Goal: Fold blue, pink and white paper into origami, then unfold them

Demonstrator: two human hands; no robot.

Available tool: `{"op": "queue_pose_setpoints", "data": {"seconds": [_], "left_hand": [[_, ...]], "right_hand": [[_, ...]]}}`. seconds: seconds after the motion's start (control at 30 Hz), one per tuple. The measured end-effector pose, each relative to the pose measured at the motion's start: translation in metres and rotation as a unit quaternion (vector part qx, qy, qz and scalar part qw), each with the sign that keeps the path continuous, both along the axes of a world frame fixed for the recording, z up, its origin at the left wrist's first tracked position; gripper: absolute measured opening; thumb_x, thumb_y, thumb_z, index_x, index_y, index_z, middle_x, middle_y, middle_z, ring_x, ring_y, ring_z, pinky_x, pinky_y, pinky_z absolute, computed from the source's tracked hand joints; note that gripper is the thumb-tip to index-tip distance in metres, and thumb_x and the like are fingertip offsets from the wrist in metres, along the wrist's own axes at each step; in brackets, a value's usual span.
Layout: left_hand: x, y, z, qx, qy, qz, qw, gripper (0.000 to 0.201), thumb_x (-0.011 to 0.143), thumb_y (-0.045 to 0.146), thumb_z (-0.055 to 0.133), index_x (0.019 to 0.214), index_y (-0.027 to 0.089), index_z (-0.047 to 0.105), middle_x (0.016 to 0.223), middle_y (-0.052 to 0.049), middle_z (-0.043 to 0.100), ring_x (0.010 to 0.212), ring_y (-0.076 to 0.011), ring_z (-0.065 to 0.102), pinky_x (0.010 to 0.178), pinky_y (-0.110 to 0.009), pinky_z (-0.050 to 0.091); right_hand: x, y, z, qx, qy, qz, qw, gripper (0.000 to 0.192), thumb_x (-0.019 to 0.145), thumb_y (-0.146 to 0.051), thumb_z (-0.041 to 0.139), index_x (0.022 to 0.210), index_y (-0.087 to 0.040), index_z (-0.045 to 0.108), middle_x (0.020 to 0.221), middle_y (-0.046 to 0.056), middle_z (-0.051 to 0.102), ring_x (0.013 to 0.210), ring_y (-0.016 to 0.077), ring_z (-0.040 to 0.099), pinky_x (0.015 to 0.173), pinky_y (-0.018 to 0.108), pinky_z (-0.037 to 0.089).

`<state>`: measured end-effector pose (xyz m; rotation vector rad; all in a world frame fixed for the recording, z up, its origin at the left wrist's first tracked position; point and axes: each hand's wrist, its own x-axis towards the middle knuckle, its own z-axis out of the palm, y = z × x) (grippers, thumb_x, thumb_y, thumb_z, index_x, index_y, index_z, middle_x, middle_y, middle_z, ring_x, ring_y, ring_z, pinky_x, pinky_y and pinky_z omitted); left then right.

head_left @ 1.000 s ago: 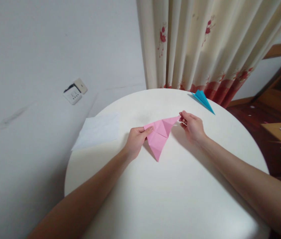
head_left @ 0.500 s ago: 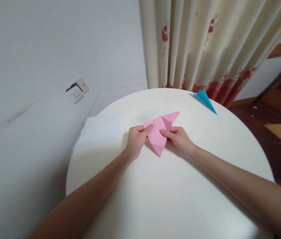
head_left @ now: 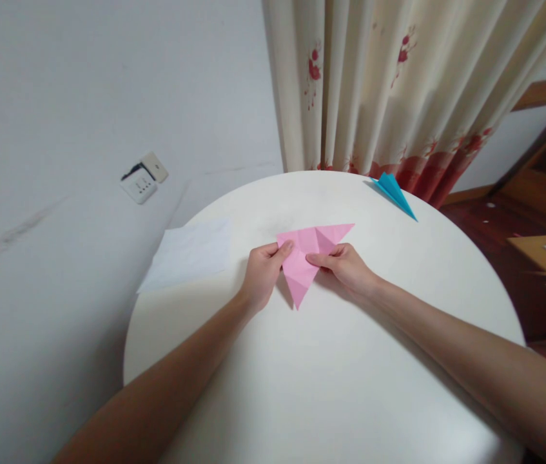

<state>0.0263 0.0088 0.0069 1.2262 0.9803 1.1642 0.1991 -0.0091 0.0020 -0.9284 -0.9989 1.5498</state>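
Between my two hands is a folded sheet of pink paper (head_left: 302, 258), creased, with one point reaching right and another pointing down toward me. My left hand (head_left: 263, 269) pinches its left edge, thumb on top and fingers underneath. Near the middle of the right side, my right hand (head_left: 347, 267) grips it the same way, its thumb lying on the paper. The fingers beneath the paper are partly hidden. Under both hands is a round white table (head_left: 321, 386).
A blue paper plane (head_left: 396, 195) lies near the table's far right edge. White paper (head_left: 188, 254) rests at the left, overhanging the edge by the wall. Behind stand a patterned curtain (head_left: 360, 84) and a wall socket (head_left: 140, 185).
The pink paper has turned slightly and opened flatter, its lower point shifting left and its right point dropping a little. Both hands keep their grip. The view has shifted slightly.
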Motion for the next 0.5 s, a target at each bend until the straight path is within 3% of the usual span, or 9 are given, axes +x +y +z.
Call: {"op": "queue_pose_setpoints", "data": {"seconds": [0.13, 0.27, 0.5], "left_hand": [[0.002, -0.003, -0.003, -0.022, 0.057, -0.064, 0.996, 0.043, 0.08, 0.056, 0.068, 0.073, 0.014, 0.069, 0.068, -0.003, 0.065, 0.06, -0.0127, 0.054, 0.059, -0.024, 0.041], [0.002, -0.004, -0.002, -0.02, 0.14, -0.079, 0.987, 0.048, 0.082, 0.057, 0.063, 0.06, 0.014, 0.062, 0.054, -0.001, 0.056, 0.05, -0.0106, 0.046, 0.05, -0.023, 0.031], [0.003, -0.006, 0.004, -0.027, 0.155, -0.087, 0.984, 0.042, 0.083, 0.053, 0.062, 0.068, 0.013, 0.065, 0.062, -0.003, 0.061, 0.054, -0.0102, 0.05, 0.053, -0.023, 0.036]], "right_hand": [[0.001, 0.004, -0.003, 0.011, -0.032, -0.081, 0.996, 0.03, 0.063, -0.038, 0.084, 0.059, -0.015, 0.066, 0.058, 0.001, 0.061, 0.052, 0.0092, 0.041, 0.053, 0.027, 0.031], [0.006, 0.01, -0.004, 0.015, -0.027, -0.131, 0.991, 0.031, 0.063, -0.039, 0.084, 0.056, -0.016, 0.064, 0.057, 0.0, 0.059, 0.054, 0.0102, 0.043, 0.056, 0.028, 0.032], [0.016, 0.02, -0.003, 0.0, 0.01, -0.176, 0.984, 0.03, 0.06, -0.037, 0.085, 0.058, -0.016, 0.064, 0.061, 0.0, 0.062, 0.057, 0.0099, 0.047, 0.056, 0.026, 0.033]]}}
